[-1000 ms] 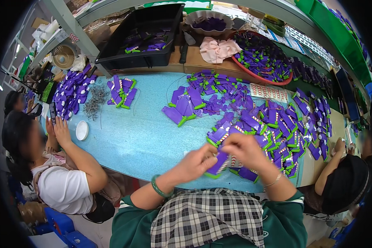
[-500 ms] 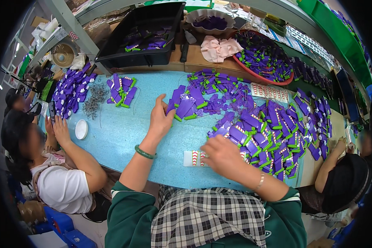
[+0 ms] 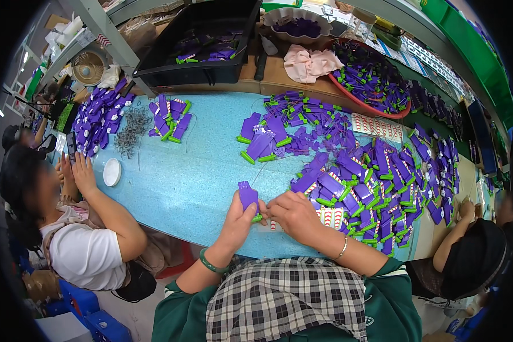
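Just in front of me, my left hand [image 3: 235, 227] grips a flat purple plastic piece [image 3: 247, 195] with a green end, its notched tip pointing away. My right hand [image 3: 296, 215] is beside it, fingertips pinched together at the piece's right edge. Whatever sits in that pinch is too small to make out. Partly under my right hand lies a white sticker sheet [image 3: 330, 217] with red and yellow chevron stripes. To its right spreads a heap of purple and green pieces [image 3: 376, 196], many bearing striped stickers. A small group of bare purple pieces [image 3: 260, 142] lies farther off.
Another sticker sheet [image 3: 376, 127] lies beyond the heap. At the back stand a black tray [image 3: 196, 77] and a red basket [image 3: 376, 110] of pieces. Left are metal clips [image 3: 132, 132] and a white lid [image 3: 112, 172]. A person [image 3: 91, 245] works on each side.
My left hand has taken a purple piece from the group ahead and come back toward me. My right hand has left the sticker sheet and met the piece.
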{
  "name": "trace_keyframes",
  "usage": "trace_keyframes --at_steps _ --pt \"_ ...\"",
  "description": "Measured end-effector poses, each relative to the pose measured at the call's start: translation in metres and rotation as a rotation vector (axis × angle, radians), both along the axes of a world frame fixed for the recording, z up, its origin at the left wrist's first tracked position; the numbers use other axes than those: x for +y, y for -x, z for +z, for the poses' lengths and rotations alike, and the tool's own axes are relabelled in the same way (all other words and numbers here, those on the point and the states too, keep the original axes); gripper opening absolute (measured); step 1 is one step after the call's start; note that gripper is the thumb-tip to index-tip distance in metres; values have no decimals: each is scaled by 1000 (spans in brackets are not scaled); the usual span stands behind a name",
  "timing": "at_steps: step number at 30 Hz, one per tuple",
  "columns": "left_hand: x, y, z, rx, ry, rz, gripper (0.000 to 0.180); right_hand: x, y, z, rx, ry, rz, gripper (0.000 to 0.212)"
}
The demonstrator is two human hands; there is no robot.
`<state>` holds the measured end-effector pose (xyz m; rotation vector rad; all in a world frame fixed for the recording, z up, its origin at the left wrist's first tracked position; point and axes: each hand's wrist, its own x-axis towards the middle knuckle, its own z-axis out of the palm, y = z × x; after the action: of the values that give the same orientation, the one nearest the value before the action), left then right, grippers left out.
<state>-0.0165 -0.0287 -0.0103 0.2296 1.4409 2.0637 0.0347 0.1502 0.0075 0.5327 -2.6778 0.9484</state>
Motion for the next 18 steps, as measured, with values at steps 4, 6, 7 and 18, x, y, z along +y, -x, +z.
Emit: trace_keyframes --at_steps 4,6,7,18 --pt "-5 6 -2 -18 42 -36 21 13 5 19 -443 785 46 11" --pt "-6 8 13 -68 30 -4 20 21 6 26 -674 1133 53 7" --pt "-7 10 20 -10 67 -16 19 24 7 35 -648 980 7 8" --pt "9 4 57 83 80 -144 8 8 -7 79 -90 626 -269 15"
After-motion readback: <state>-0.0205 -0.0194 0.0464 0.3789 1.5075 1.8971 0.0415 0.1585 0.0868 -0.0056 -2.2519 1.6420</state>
